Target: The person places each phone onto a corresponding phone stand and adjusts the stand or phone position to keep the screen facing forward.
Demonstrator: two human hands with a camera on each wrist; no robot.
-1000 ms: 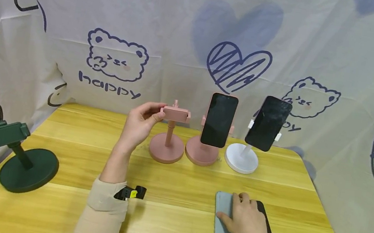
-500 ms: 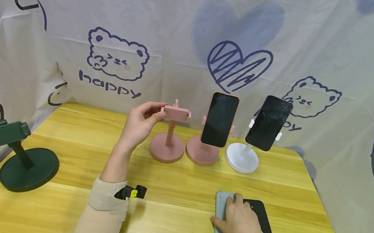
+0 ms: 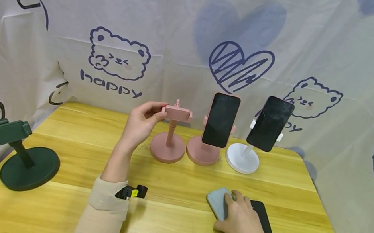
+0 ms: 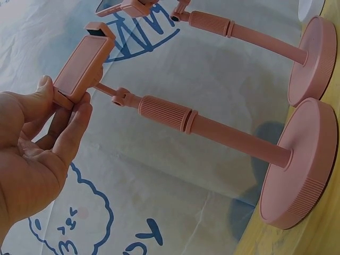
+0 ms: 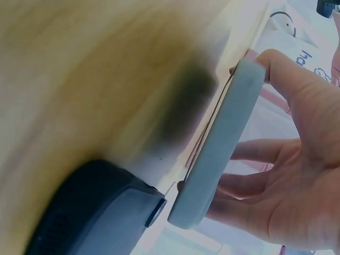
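Observation:
My left hand (image 3: 138, 125) pinches one end of the clamp (image 4: 85, 69) on a pink phone stand (image 3: 167, 148), thumb in front and fingers behind. That clamp has no phone in it. Over at the right, my right hand (image 3: 241, 223) grips a light blue phone (image 3: 216, 200) by its edges. In the right wrist view the blue phone (image 5: 220, 141) is tipped on edge above the table, thumb at one end and fingers along the other part. A black phone (image 3: 263, 217) lies beside it, partly covered by the hand and forearm.
Next to the gripped stand, a second pink stand (image 3: 202, 155) bears a dark-screened phone (image 3: 220, 119). A white stand (image 3: 242, 161) holds another phone (image 3: 270, 123), tilted. A green stand (image 3: 29, 168) is at the left. Printed cloth hangs behind the wooden table (image 3: 162, 229).
The right hand slid left off the black phone and closed round the light blue one. The blue phone has turned, its far end swinging left. The left hand keeps its hold.

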